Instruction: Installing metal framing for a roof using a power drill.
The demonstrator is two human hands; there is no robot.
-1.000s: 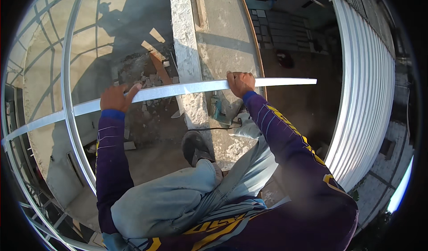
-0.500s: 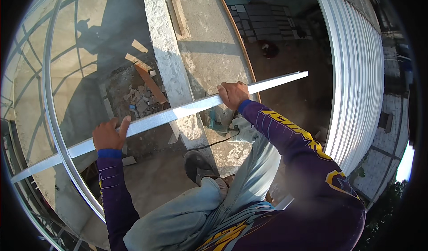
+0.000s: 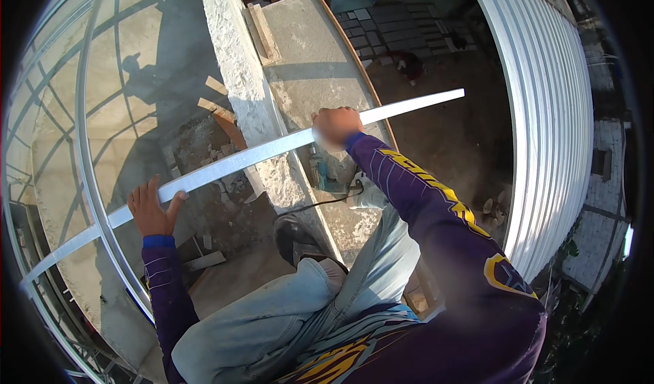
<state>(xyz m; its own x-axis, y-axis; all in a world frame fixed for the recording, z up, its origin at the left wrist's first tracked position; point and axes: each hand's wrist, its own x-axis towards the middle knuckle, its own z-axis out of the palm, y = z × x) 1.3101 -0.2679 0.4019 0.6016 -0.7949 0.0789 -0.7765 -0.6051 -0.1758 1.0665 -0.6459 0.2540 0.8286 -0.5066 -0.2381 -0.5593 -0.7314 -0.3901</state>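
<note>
A long silvery metal bar (image 3: 252, 158) lies slantwise before me, crossing a rough white wall top and rising to the right. My right hand (image 3: 337, 126) is closed round it, right of its middle. Farther left, my left hand (image 3: 152, 209) lies against the bar with its fingers spread and its thumb along the near edge. Just left of that hand, the bar meets a curved metal rail (image 3: 90, 179); whether they are joined I cannot tell. Below my right hand, a teal corded power tool (image 3: 319, 169) rests on the concrete ledge, beside my foot.
The concrete ledge (image 3: 320, 50) has a wooden edge strip (image 3: 349, 40) and a short wood piece (image 3: 262, 33). Rubble (image 3: 228, 186) and boards lie far below on the left. A corrugated metal roof (image 3: 538, 125) stands right. My dark shoe (image 3: 289, 237) is beside the wall.
The bar and both hands have shifted left in view. My left hand has loosened, its fingers now spread, while my right hand keeps its hold.
</note>
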